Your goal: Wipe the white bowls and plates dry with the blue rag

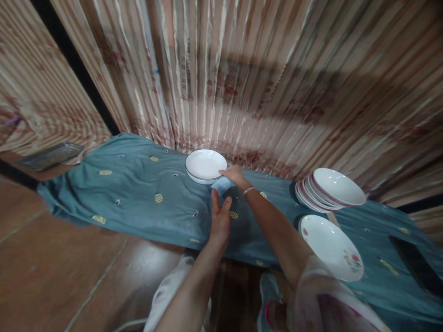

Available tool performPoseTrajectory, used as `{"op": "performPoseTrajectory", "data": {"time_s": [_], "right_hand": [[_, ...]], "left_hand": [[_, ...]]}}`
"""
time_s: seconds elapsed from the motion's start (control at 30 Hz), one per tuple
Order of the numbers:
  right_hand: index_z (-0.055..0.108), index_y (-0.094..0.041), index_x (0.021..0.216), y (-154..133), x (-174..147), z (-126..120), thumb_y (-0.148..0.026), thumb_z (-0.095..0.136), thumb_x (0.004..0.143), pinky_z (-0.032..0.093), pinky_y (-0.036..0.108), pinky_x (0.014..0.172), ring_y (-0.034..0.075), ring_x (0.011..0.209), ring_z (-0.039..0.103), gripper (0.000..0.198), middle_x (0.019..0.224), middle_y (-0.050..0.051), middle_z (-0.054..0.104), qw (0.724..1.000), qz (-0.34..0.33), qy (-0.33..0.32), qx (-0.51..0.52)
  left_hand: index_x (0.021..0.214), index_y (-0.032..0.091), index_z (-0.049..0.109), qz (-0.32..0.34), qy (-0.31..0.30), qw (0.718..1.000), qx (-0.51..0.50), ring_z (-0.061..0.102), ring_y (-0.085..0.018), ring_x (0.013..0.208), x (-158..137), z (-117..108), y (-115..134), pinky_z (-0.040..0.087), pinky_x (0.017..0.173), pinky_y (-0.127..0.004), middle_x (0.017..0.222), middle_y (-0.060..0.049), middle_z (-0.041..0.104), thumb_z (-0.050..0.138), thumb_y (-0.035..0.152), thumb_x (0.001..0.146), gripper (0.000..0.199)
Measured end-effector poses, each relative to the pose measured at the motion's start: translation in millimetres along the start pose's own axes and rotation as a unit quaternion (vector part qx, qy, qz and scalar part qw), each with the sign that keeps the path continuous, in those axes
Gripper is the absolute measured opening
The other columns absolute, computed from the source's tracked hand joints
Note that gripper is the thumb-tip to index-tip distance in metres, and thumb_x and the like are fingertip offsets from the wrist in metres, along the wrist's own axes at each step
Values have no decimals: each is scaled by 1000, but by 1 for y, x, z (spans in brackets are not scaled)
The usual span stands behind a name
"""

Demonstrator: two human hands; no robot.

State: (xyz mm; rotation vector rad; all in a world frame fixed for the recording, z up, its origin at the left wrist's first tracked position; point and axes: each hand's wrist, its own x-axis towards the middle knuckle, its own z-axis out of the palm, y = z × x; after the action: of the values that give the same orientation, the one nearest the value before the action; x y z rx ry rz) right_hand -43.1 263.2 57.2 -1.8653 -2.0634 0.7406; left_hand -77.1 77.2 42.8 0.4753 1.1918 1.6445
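A stack of white plates (206, 164) with dark rims sits near the far edge of the cloth-covered table. My right hand (235, 175) reaches to the stack's right side, its fingertips at the top plate's rim, and a pale blue cloth (222, 185) is bunched under its fingers. Just in front, my left hand (220, 216) is held up with thumb and forefinger apart, a fingertip at the lower edge of the blue cloth. Some fingers of both hands are hidden.
To the right stand a stack of white bowls (337, 186) with reddish rims and a flower-patterned oval dish (330, 248). A dark phone-like slab (417, 265) lies at the far right. The green tablecloth (134, 184) covers the table, with a pleated curtain (221, 83) behind.
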Motion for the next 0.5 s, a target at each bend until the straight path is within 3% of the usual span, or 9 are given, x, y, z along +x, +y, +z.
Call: {"op": "performPoseTrajectory", "data": {"time_s": [0.13,0.27,0.37,0.5], "right_hand": [[74,-14,69,2,1,-5,-28,68,70,47,26,69,25,89,68,15,79,10,74,998,27,11,53],[69,-13,63,4,-7,-9,-28,64,68,40,23,56,17,67,62,16,62,3,67,986,43,29,156],[65,-14,60,10,-20,-11,-31,62,66,34,22,48,11,50,50,18,49,-3,56,966,47,35,251],[56,-17,53,32,-56,-22,-36,64,61,29,21,42,8,41,40,23,40,-7,47,926,28,28,375]], "left_hand": [[143,29,40,-24,3,1000,-19,30,-20,144,1,-3,7,30,115,-32,154,-2,39,59,22,84,62],[142,29,41,-88,22,994,-53,33,-20,142,1,-5,15,33,112,-34,154,-4,39,58,22,84,60],[136,29,46,-104,35,990,-90,40,-21,139,3,-6,21,38,109,-37,150,-5,45,57,25,85,52],[121,24,57,-117,36,980,-158,45,-21,135,4,-7,32,40,104,-35,143,-8,52,53,39,88,36]]}}
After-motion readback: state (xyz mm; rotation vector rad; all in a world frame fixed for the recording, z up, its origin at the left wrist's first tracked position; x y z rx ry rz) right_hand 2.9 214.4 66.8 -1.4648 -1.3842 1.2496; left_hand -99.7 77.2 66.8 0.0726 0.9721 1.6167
